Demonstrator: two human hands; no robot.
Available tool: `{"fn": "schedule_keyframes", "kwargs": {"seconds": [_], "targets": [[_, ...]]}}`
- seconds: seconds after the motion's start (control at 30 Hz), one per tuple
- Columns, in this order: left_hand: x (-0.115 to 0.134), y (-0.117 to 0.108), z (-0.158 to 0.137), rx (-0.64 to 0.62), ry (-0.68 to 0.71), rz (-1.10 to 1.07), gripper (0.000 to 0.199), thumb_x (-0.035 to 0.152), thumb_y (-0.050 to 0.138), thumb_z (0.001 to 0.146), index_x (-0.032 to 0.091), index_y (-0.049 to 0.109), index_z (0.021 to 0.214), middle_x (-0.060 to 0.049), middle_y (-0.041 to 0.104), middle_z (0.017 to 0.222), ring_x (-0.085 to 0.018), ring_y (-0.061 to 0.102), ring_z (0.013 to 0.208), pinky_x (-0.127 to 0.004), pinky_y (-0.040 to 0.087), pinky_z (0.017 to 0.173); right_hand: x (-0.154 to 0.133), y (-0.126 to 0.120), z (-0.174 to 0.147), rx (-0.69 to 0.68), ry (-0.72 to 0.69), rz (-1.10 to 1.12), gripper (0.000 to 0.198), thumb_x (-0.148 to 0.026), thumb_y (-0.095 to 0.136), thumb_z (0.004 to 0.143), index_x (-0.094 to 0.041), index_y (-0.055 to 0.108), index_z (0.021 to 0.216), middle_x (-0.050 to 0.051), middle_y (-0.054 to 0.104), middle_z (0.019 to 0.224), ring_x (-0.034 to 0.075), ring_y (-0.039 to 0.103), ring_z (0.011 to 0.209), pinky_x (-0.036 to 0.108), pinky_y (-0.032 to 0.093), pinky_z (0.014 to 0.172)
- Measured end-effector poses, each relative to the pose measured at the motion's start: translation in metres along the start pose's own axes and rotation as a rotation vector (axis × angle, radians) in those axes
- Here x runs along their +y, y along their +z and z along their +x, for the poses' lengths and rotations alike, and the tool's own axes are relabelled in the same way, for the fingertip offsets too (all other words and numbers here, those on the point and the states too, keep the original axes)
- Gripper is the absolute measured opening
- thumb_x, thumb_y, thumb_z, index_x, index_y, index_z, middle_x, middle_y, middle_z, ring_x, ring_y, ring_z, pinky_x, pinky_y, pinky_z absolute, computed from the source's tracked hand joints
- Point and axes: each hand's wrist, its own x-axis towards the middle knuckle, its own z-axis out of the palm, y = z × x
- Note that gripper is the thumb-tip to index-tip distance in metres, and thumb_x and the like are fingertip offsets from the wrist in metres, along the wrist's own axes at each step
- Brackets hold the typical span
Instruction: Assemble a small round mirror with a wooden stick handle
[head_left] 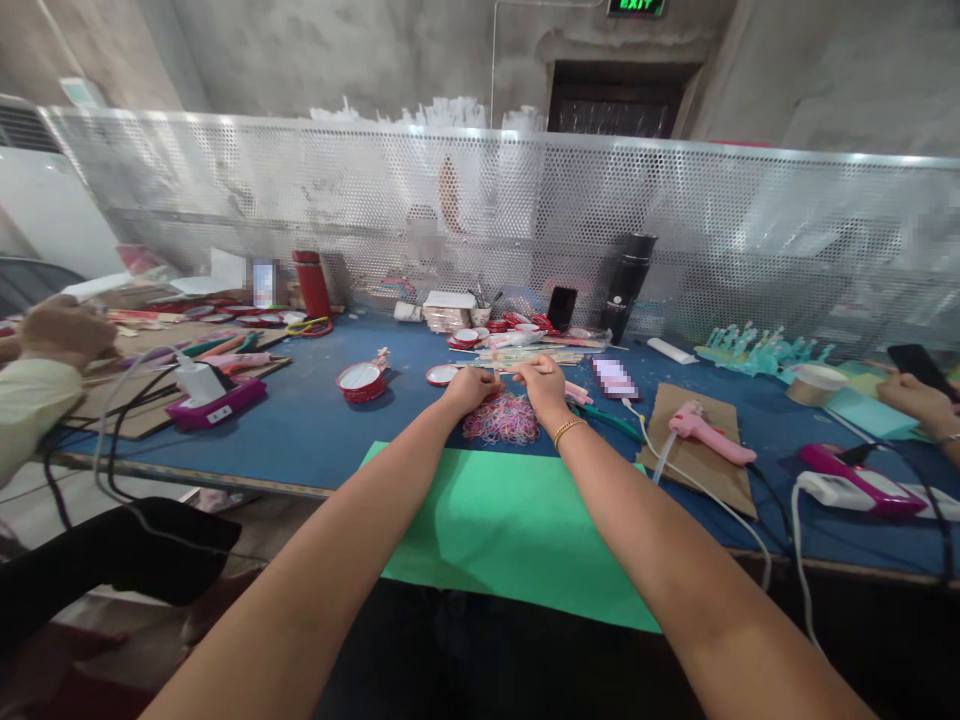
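My left hand is closed, its fingertips together just above a heap of small multicoloured bands. A short pale strip shows at those fingertips; whether it is held is unclear. My right hand, with a gold chain bracelet at the wrist, is pinched shut beside the same heap, and what it holds is too small to name. Under my forearms a green sheet hangs over the table's front edge. Behind my hands lie several thin pale sticks.
Rolls of red-edged tape sit left on the blue table. To the right, a pink glue gun rests on cardboard, with cables and a purple power strip beyond. Other people's hands work at both sides. A perforated metal screen stands behind.
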Motion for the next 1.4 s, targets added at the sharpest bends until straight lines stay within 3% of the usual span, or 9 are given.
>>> {"fn": "schedule_keyframes", "kwargs": {"seconds": [0.33, 0.7, 0.93, 1.4], "targets": [[0.0002, 0.0013, 0.0002, -0.022, -0.014, -0.024, 0.045, 0.057, 0.064, 0.06, 0.014, 0.056, 0.053, 0.005, 0.041, 0.046, -0.007, 0.03, 0.049, -0.025, 0.019, 0.05, -0.0088, 0.0034, -0.0078, -0.075, -0.012, 0.037, 0.011, -0.025, 0.055, 0.063, -0.021, 0.048, 0.056, -0.004, 0.061, 0.052, 0.012, 0.051, 0.049, 0.023, 0.038, 0.052], [-0.0032, 0.0013, 0.0022, 0.0, 0.001, -0.018, 0.048, 0.061, 0.065, 0.055, 0.014, 0.057, 0.051, 0.005, 0.041, 0.044, -0.008, 0.03, 0.047, -0.025, 0.019, 0.048, 0.0001, 0.0003, -0.0003, -0.002, 0.011, 0.014, 0.011, -0.028, 0.057, 0.062, -0.022, 0.05, 0.057, -0.003, 0.061, 0.052, 0.014, 0.053, 0.052, 0.024, 0.04, 0.052], [0.0005, 0.0015, 0.0009, 0.008, -0.02, -0.063, 0.049, 0.061, 0.068, 0.05, 0.014, 0.055, 0.048, 0.005, 0.039, 0.041, -0.007, 0.029, 0.047, -0.025, 0.018, 0.048, -0.005, 0.0027, -0.0048, -0.062, 0.001, 0.027, 0.012, -0.029, 0.056, 0.063, -0.021, 0.049, 0.056, -0.003, 0.061, 0.053, 0.013, 0.052, 0.051, 0.024, 0.039, 0.052], [0.0006, 0.0001, 0.0007, 0.003, 0.01, -0.02, 0.041, 0.054, 0.065, 0.057, 0.013, 0.06, 0.054, 0.004, 0.042, 0.045, -0.009, 0.033, 0.05, -0.024, 0.02, 0.049, 0.0, -0.0005, 0.0005, 0.01, 0.008, 0.004, 0.01, -0.027, 0.056, 0.063, -0.022, 0.05, 0.057, -0.003, 0.061, 0.052, 0.014, 0.054, 0.052, 0.025, 0.04, 0.053]]}}
